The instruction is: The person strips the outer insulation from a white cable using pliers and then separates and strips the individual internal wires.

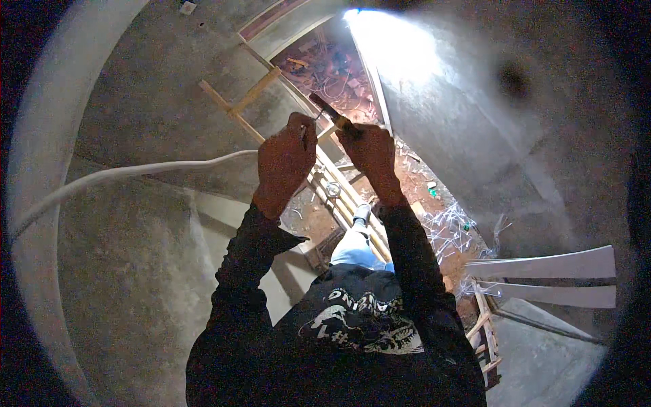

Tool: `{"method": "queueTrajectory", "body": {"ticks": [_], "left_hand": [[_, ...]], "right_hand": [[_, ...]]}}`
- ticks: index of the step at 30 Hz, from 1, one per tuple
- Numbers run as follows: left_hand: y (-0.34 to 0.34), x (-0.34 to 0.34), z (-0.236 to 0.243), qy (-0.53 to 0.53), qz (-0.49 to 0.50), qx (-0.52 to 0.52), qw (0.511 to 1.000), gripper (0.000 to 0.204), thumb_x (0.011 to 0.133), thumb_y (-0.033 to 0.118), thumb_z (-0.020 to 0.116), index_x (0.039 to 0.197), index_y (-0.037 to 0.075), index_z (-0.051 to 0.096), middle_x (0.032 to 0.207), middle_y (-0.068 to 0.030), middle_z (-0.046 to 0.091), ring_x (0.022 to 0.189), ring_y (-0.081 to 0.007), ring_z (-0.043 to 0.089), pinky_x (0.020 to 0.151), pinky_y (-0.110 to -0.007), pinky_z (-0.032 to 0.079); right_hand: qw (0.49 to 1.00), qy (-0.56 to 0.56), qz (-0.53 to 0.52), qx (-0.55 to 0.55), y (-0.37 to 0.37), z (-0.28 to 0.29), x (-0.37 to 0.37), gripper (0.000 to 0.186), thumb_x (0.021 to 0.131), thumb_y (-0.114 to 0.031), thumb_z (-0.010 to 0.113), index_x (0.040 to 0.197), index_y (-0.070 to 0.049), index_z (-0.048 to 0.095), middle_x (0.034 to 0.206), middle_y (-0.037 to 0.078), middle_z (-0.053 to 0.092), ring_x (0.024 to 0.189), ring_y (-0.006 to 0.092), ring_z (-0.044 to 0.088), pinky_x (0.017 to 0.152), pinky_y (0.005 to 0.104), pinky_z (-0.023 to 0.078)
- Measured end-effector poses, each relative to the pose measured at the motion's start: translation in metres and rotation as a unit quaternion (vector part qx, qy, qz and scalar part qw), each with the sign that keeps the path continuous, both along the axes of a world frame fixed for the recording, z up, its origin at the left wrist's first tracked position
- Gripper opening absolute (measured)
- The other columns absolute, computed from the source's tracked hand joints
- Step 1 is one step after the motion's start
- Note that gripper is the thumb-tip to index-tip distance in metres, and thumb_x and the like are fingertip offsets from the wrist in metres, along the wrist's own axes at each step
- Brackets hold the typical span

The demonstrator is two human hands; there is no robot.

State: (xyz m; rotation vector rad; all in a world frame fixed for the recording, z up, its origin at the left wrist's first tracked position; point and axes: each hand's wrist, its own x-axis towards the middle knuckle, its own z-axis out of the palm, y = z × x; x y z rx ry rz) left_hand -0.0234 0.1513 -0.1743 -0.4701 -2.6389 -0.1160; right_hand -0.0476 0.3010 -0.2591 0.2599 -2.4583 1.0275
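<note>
My left hand [286, 154], fingers closed, is raised in the middle of the view. A thick white cable [169, 165] comes in from the left and meets this hand at its outer side. A short thin dark end [319, 117] shows at my left fingertips. Just to the right, my right hand [371, 152] is closed round a dark, narrow tool [328, 108] with a yellowish part near the grip. It points up and left, close to the left fingertips. Its exact kind is hard to make out.
Below my hands is a wooden ladder-like frame [339, 197] with my foot [363, 214] on it. Bare concrete walls surround me. A bright lamp [351, 15] shines at the top. Thin white scraps [451, 227] litter the reddish floor, and pale boards [549, 264] stand at the right.
</note>
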Motion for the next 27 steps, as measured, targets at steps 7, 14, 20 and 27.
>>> {"method": "queueTrajectory", "body": {"ticks": [7, 14, 20, 27], "left_hand": [[0.017, -0.010, -0.001, 0.013, 0.007, -0.012, 1.000, 0.014, 0.091, 0.021, 0.053, 0.093, 0.008, 0.049, 0.066, -0.0149, 0.063, 0.054, -0.0334, 0.061, 0.048, -0.044, 0.049], [0.022, -0.031, 0.003, 0.071, 0.004, -0.069, 0.995, 0.015, 0.089, 0.021, 0.052, 0.092, 0.006, 0.049, 0.058, -0.0115, 0.062, 0.049, -0.0270, 0.062, 0.044, -0.041, 0.049], [0.033, -0.048, 0.012, 0.063, 0.030, -0.113, 0.991, 0.017, 0.089, 0.021, 0.050, 0.091, 0.004, 0.049, 0.053, -0.0128, 0.059, 0.047, -0.0276, 0.062, 0.042, -0.041, 0.048], [0.038, -0.048, 0.025, 0.110, 0.008, -0.117, 0.987, 0.016, 0.090, 0.024, 0.051, 0.093, 0.008, 0.049, 0.049, -0.0119, 0.057, 0.043, -0.0284, 0.060, 0.039, -0.041, 0.047]], "right_hand": [[0.984, -0.135, -0.049, -0.101, 0.004, -0.004, -0.023, 0.045, 0.084, -0.048, 0.051, 0.073, -0.007, 0.065, 0.066, 0.016, 0.063, 0.064, 0.0357, 0.064, 0.062, 0.0448, 0.052], [0.989, -0.075, -0.088, -0.093, 0.005, -0.004, -0.052, 0.040, 0.080, -0.045, 0.058, 0.063, -0.009, 0.065, 0.064, 0.013, 0.062, 0.059, 0.0327, 0.064, 0.056, 0.0422, 0.051], [0.990, -0.053, -0.129, -0.006, 0.015, -0.007, -0.081, 0.044, 0.078, -0.051, 0.061, 0.076, -0.008, 0.070, 0.072, 0.016, 0.066, 0.067, 0.0341, 0.066, 0.063, 0.0435, 0.052], [0.989, 0.005, -0.145, -0.004, 0.045, -0.070, -0.156, 0.030, 0.080, -0.041, 0.059, 0.077, -0.014, 0.072, 0.070, 0.016, 0.066, 0.067, 0.0338, 0.066, 0.062, 0.0407, 0.053]]}}
